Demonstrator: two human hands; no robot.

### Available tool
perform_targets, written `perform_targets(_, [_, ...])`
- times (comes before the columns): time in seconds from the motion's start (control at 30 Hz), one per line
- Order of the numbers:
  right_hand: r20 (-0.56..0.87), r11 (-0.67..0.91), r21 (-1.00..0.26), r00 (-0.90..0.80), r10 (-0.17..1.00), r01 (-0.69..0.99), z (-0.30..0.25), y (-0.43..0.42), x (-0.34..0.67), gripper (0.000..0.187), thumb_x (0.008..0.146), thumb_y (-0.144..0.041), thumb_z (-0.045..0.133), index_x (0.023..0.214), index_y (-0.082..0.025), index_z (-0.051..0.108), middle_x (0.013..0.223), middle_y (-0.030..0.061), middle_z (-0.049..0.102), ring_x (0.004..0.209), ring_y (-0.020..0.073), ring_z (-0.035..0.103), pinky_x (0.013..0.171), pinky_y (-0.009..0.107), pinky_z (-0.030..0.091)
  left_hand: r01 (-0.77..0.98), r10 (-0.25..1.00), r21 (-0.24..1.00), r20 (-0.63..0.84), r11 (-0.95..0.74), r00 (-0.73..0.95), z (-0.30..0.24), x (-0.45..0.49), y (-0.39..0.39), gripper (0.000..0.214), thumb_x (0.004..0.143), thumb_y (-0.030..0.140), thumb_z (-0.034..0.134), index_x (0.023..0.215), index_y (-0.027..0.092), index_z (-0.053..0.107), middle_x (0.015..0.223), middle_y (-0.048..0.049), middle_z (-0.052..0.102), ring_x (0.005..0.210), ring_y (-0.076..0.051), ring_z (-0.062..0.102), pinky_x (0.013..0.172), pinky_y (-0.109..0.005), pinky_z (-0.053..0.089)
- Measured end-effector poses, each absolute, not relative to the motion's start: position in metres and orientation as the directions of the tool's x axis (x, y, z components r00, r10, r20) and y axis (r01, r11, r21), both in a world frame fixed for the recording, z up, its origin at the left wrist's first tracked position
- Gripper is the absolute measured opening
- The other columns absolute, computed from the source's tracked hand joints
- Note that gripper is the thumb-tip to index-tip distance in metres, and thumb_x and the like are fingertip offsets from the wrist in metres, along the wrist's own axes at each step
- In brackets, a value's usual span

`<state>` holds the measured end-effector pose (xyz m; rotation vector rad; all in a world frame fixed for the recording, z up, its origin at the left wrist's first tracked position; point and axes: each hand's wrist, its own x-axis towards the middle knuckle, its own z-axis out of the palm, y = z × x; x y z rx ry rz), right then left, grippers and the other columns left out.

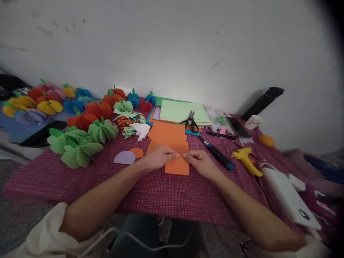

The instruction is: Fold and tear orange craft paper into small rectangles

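An orange paper sheet (176,166) lies near the table's front, overlapping more orange sheets (163,132) behind it. My left hand (160,157) pinches this front sheet at its left side, thumb pointing inward. From the other side my right hand (200,162) grips it with thumb and bent fingers. The two thumbs nearly meet over the paper. To the left lie a lilac paper half-round (124,157) and an orange rounded piece (137,153). Black-handled scissors (191,122) rest behind on a stack of coloured sheets (185,109).
Several paper pumpkins (82,121) crowd the left side, beside a heap of paper scraps (130,123). At right are a blue-black utility knife (219,154), a yellow glue gun (247,160), a phone (238,127), a paper cup (254,122), an orange fruit (266,140) and a white device (291,195).
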<state>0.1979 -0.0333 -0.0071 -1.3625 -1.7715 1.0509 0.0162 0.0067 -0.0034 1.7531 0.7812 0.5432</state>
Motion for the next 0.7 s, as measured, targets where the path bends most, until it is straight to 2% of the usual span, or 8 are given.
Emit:
perform_targets(0.1, [0.062, 0.165, -0.875, -0.232, 0.971, 0.455, -0.0072, -0.0336, 0.1985, 0.038, 0.077, -0.041, 0.044, 0.050, -0.017, 0.034, 0.051, -0.0051, 0.024, 0.047, 0.0068, 0.022, 0.045, 0.021, 0.019, 0.229, 0.730, 0.955, -0.021, -0.187, 0.683, -0.0018, 0.0163, 0.0067, 0.042, 0.072, 0.049, 0.046, 0.050, 0.017, 0.029, 0.054, 0.0047, 0.017, 0.049, -0.007, 0.015, 0.044, -0.022, 0.013])
perform_targets(0.47, [0.055, 0.160, -0.873, -0.234, 0.971, 0.461, -0.0054, -0.0338, 0.1998, 0.037, 0.077, -0.041, 0.043, 0.051, -0.016, 0.037, 0.050, -0.0048, 0.026, 0.046, 0.0064, 0.023, 0.044, 0.021, 0.019, 0.223, 0.707, 0.954, -0.015, -0.203, 0.707, -0.0016, 0.0163, 0.0078, 0.043, 0.072, 0.052, 0.043, 0.051, 0.017, 0.033, 0.054, 0.0048, 0.018, 0.048, -0.007, 0.016, 0.044, -0.022, 0.014])
perform_targets(0.6, [0.069, 0.188, -0.836, -0.242, 0.968, 0.516, -0.0024, -0.0367, 0.1999, 0.036, 0.076, -0.039, 0.045, 0.050, -0.016, 0.040, 0.051, -0.0043, 0.028, 0.048, 0.0071, 0.026, 0.045, 0.021, 0.020, 0.288, 0.708, 0.915, -0.003, -0.283, 0.706, -0.0013, 0.0157, 0.0044, 0.044, 0.074, 0.053, 0.039, 0.051, 0.016, 0.037, 0.053, 0.0044, 0.020, 0.047, -0.007, 0.019, 0.043, -0.022, 0.013])
perform_targets(0.7, [0.030, 0.176, -0.822, -0.267, 0.963, 0.541, -0.0010, -0.0380, 0.2004, 0.031, 0.075, -0.037, 0.047, 0.053, -0.015, 0.047, 0.051, -0.0035, 0.035, 0.050, 0.0086, 0.032, 0.047, 0.021, 0.025, 0.256, 0.637, 0.904, 0.024, -0.343, 0.770, -0.0031, 0.0146, 0.0050, 0.041, 0.074, 0.050, 0.041, 0.053, 0.014, 0.044, 0.053, 0.0042, 0.023, 0.048, -0.007, 0.021, 0.043, -0.022, 0.016])
